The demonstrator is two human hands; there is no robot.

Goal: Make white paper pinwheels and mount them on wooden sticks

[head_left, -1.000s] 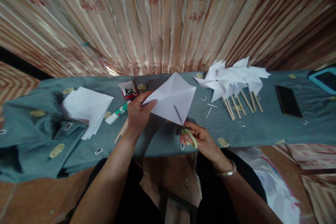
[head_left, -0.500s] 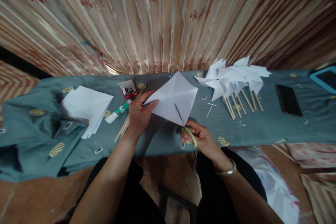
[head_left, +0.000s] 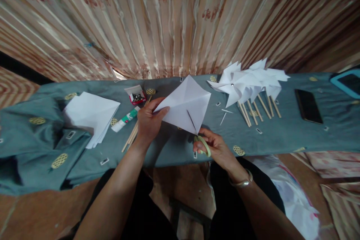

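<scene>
Above the cloth-covered bench [head_left: 168, 150], the left hand [head_left: 150, 122], fingers partly hidden, pinches one corner of a creased white paper [head_left: 182, 99]; the right hand [head_left: 215, 146] grips pale-green-handled scissors [head_left: 208, 149] at its near corner. Lettering on the white-and-green tube [head_left: 125, 119] is illegible. The paper's dark line appears to be a blade, possibly a slit.

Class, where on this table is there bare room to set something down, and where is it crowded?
Bare cloth shows between the pinwheel sticks and the phone, and on the near side of both. It is crowded beside the left hand: the small red box, white-and-green tube and wooden sticks cluster there, near the paper stack.
</scene>
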